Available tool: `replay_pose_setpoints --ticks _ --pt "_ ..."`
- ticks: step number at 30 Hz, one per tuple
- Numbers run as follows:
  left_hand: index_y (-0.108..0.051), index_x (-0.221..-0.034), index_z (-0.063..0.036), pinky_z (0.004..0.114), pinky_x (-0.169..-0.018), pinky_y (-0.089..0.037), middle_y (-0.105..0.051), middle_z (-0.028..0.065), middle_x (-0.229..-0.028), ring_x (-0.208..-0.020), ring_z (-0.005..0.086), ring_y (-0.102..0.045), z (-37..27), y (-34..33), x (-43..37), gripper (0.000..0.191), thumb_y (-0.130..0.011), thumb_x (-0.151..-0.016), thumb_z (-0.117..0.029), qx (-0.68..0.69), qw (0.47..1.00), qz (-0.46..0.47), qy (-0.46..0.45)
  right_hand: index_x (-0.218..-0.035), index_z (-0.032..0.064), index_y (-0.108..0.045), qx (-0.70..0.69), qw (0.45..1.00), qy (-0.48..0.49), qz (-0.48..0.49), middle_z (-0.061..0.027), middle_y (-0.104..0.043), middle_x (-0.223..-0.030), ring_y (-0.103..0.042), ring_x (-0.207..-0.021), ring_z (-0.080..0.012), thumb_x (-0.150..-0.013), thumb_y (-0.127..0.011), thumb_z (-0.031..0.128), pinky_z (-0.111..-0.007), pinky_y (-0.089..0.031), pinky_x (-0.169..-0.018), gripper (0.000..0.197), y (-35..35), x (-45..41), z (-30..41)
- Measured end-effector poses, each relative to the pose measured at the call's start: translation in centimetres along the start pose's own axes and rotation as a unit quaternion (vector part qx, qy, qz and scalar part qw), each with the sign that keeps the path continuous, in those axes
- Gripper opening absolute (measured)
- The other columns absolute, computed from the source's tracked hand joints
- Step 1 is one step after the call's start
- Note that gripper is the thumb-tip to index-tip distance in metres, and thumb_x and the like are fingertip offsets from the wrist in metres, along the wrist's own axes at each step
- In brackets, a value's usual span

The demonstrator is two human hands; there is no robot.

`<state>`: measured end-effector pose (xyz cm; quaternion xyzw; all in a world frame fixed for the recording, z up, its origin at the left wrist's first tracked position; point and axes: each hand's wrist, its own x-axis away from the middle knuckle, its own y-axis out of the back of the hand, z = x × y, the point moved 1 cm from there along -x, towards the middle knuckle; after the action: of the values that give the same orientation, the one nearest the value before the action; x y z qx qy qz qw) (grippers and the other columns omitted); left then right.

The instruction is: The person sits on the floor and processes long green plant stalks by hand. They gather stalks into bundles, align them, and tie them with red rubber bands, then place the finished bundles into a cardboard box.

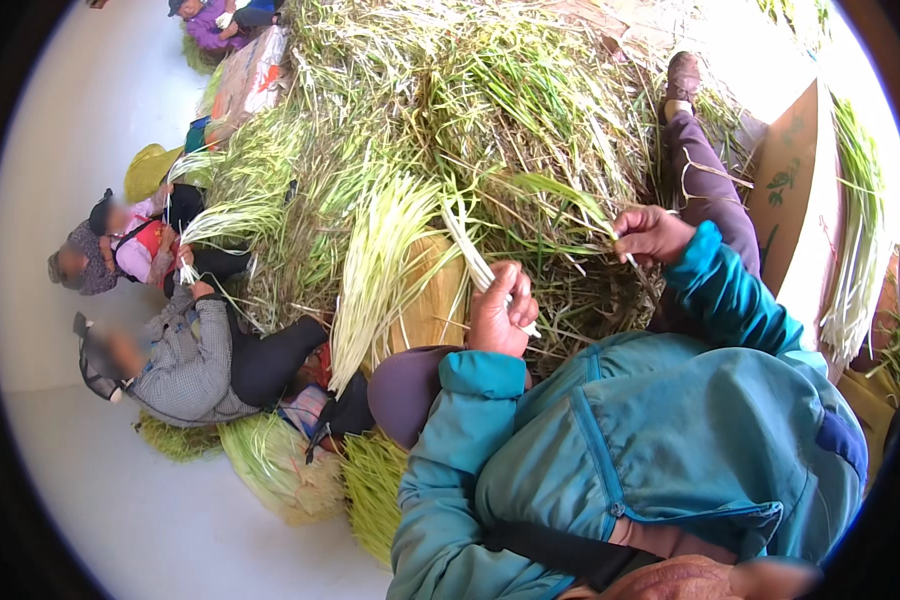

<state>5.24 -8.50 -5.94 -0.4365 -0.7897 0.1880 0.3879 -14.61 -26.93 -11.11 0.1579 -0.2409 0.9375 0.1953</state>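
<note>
My left hand (502, 307) is closed around a small bunch of pale stalks (474, 253), with their white ends poking out below the fist. To its right, my right hand (651, 234) pinches a single thin stalk with a long green leaf (562, 191) between thumb and fingers. The hands are apart, above a heap of loose green and dry leaves (525, 112). Left of my left hand, a large sheaf of long pale-green stalks (379, 262) lies across a yellowish-brown surface (429, 289).
My outstretched leg (709, 180) borders the heap on the right, beside a cardboard box (791, 187) and a hanging bundle of stalks (855, 247). Several people sit along the left, including a person in a checked top (187, 367). More bundles (281, 465) lie behind them by a white wall (60, 150).
</note>
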Motion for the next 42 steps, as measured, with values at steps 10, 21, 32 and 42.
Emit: replay_pose_setpoints --ticks 10,21,32,42 --pt "-0.06 -0.095 -0.0078 0.021 -0.037 -0.027 -0.05 -0.0047 -0.067 -0.04 0.0041 -0.034 4.0 -0.2 1.2 0.015 -0.064 -0.084 -0.016 -0.111 0.989 -0.043 0.089 -0.088 0.0088 -0.061 0.385 0.892 0.232 -0.048 -0.0117 -0.06 -0.075 -0.058 -0.068 -0.0288 -0.077 -0.066 0.02 -0.037 -0.046 -0.06 0.016 -8.3 1.6 -2.2" --pt "-0.052 -0.096 -0.0036 0.021 -0.035 -0.024 -0.043 -0.0043 -0.056 -0.04 0.0039 -0.034 5.8 -1.2 1.4 0.029 -0.072 -0.075 -0.011 -0.275 0.955 -0.107 -0.023 -0.078 0.0043 -0.056 -0.031 0.978 0.17 -0.119 0.0004 -0.056 -0.066 -0.05 -0.058 -0.0064 -0.087 -0.061 0.016 -0.025 -0.041 -0.05 0.015 -9.3 1.4 -2.5" --pt "-0.055 -0.089 -0.0051 0.02 -0.036 -0.025 -0.046 -0.0019 -0.059 -0.039 0.004 -0.031 -3.4 0.5 1.0 0.013 -0.058 -0.089 -0.018 -0.144 0.971 -0.095 -0.164 -0.097 0.0071 -0.061 0.683 0.721 -0.075 0.085 -0.0098 -0.065 -0.086 -0.063 -0.085 -0.0274 -0.08 -0.059 0.028 -0.041 -0.05 -0.073 0.027 -0.3 7.1 -6.2" --pt "-0.055 -0.09 -0.0004 0.02 -0.038 -0.035 -0.06 0.009 -0.072 -0.049 0.0107 -0.052 0.4 -4.7 2.8 0.014 -0.061 -0.085 -0.012 -0.196 0.973 -0.03 -0.119 -0.099 0.0016 -0.062 0.365 0.917 0.16 0.033 -0.0073 -0.063 -0.077 -0.058 -0.07 -0.0195 -0.086 -0.06 0.025 -0.034 -0.047 -0.066 0.026 -10.7 4.2 0.1"
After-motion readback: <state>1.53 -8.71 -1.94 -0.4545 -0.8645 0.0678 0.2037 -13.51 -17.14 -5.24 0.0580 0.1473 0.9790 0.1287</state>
